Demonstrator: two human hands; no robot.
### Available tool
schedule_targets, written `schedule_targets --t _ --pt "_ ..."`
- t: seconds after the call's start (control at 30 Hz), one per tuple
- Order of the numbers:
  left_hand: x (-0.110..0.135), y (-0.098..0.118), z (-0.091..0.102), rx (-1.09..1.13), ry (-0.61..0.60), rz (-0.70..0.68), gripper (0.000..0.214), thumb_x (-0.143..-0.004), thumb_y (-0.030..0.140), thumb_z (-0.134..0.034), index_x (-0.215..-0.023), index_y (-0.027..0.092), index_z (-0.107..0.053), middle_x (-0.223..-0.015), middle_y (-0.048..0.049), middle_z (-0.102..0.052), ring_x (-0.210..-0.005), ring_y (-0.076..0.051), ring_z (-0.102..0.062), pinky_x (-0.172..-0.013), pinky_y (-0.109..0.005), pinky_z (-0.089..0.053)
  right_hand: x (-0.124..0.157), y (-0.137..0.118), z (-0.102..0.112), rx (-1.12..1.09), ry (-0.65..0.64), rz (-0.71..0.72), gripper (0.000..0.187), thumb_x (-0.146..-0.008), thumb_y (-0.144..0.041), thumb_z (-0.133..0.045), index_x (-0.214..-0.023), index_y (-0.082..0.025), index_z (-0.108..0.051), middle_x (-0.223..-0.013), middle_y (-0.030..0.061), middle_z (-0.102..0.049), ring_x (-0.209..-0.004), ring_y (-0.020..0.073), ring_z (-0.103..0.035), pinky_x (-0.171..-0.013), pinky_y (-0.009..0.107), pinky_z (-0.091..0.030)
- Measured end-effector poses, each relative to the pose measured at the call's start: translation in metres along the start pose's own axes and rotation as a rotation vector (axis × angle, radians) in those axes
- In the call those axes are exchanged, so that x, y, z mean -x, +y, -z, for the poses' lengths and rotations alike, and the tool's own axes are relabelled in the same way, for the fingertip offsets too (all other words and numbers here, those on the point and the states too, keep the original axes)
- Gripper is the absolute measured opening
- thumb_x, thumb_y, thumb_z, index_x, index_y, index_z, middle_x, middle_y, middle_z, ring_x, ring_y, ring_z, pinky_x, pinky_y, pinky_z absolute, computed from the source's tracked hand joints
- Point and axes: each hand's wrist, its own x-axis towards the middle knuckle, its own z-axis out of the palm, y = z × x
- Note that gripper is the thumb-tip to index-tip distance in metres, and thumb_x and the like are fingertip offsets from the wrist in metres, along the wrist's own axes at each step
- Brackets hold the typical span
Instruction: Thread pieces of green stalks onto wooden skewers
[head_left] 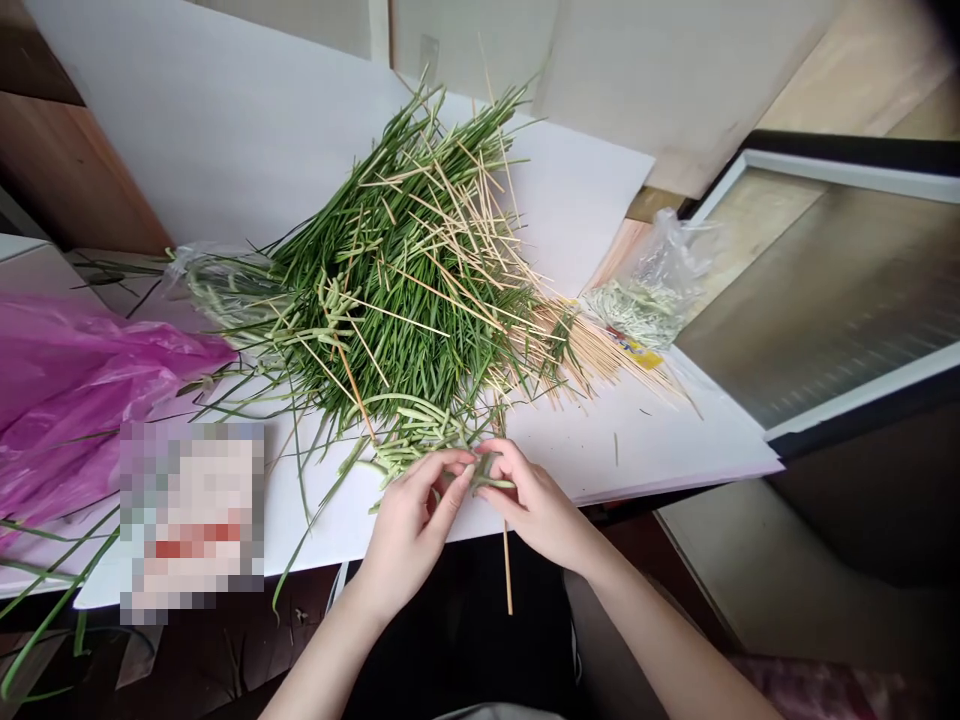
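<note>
Where both hands come together at the white board's near edge, a green stem [495,480] lies crosswise, pinched between the left hand [412,530] and right hand [536,505], while a bamboo skewer [507,570] points down toward the body, nearer the right hand. Beyond them, a heap of chives [405,290] covers the white board [600,450], with loose skewers [592,360] at its right and a purple bag [67,390] to the left.
</note>
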Motion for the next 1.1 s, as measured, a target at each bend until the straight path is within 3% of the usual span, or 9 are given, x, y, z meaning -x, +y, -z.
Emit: schedule_targets --t 0.13,0.27,0.43,0.6,0.8,0.93,1.1 --pt "-0.002 -0.003 0.003 0.081 0.027 0.101 0.029 -0.103 0.043 -0.057 -0.119 0.023 -0.07 -0.099 -0.005 -0.073 -0.075 -0.017 -0.06 -0.068 -0.029 -0.049 -0.018 -0.005 -0.002 0.128 0.091 0.041 0.041 -0.098 -0.007 -0.056 -0.135 -0.025 -0.053 -0.113 0.0055 -0.066 -0.083 0.0179 -0.064 -0.082 0.033 -0.053" --pt "-0.004 -0.01 0.013 0.051 0.089 0.137 0.032 -0.101 0.048 -0.058 -0.117 0.023 -0.07 -0.099 -0.0049 -0.072 -0.072 -0.018 -0.059 -0.067 -0.029 -0.049 -0.021 -0.002 -0.002 0.237 0.128 0.037 0.025 -0.098 -0.011 -0.063 -0.121 -0.022 -0.062 -0.109 0.0037 -0.07 -0.068 0.015 -0.062 -0.073 0.03 -0.052" --pt "-0.006 -0.017 0.034 -0.018 0.248 0.176 0.034 -0.099 0.052 -0.06 -0.115 0.023 -0.069 -0.099 -0.0046 -0.071 -0.074 -0.018 -0.058 -0.068 -0.03 -0.048 -0.025 0.0 0.003 0.378 0.159 0.014 0.012 -0.103 -0.013 -0.059 -0.11 -0.019 -0.067 -0.109 0.0037 -0.072 -0.06 0.0114 -0.06 -0.068 0.027 -0.05" --pt "-0.01 -0.015 0.053 0.059 0.39 0.213 0.035 -0.096 0.053 -0.065 -0.112 0.022 -0.068 -0.096 -0.0029 -0.069 -0.071 -0.015 -0.055 -0.069 -0.028 -0.049 -0.077 -0.017 0.002 0.549 0.092 0.048 0.019 -0.11 -0.022 -0.052 -0.109 -0.02 -0.071 -0.116 0.0038 -0.072 -0.083 0.0144 -0.07 -0.075 0.028 -0.053" --pt "-0.009 -0.011 0.075 0.085 0.465 0.203 0.035 -0.094 0.05 -0.067 -0.113 0.021 -0.068 -0.096 -0.0029 -0.067 -0.072 -0.014 -0.053 -0.069 -0.026 -0.049 -0.137 -0.03 -0.018 0.765 -0.058 -0.024 0.023 -0.104 -0.031 -0.069 -0.12 -0.015 -0.069 -0.116 0.0074 -0.073 -0.097 0.0219 -0.074 -0.086 0.042 -0.063" --pt "-0.006 -0.012 0.091 0.034 0.512 0.198 0.034 -0.094 0.049 -0.066 -0.113 0.021 -0.068 -0.093 -0.0021 -0.068 -0.068 -0.013 -0.052 -0.067 -0.026 -0.047 -0.142 -0.034 -0.017 0.838 -0.062 -0.04 0.024 -0.104 -0.032 -0.069 -0.122 -0.015 -0.069 -0.117 0.0072 -0.073 -0.097 0.0217 -0.074 -0.085 0.041 -0.063" --pt "-0.006 -0.017 0.104 0.022 0.549 0.203 0.039 -0.089 0.053 -0.069 -0.109 0.02 -0.069 -0.092 -0.0029 -0.069 -0.064 -0.013 -0.052 -0.061 -0.026 -0.045 -0.134 -0.048 0.006 0.87 0.058 0.002 0.02 -0.105 -0.031 -0.065 -0.118 -0.016 -0.069 -0.116 0.0063 -0.072 -0.091 0.0197 -0.072 -0.081 0.038 -0.061"
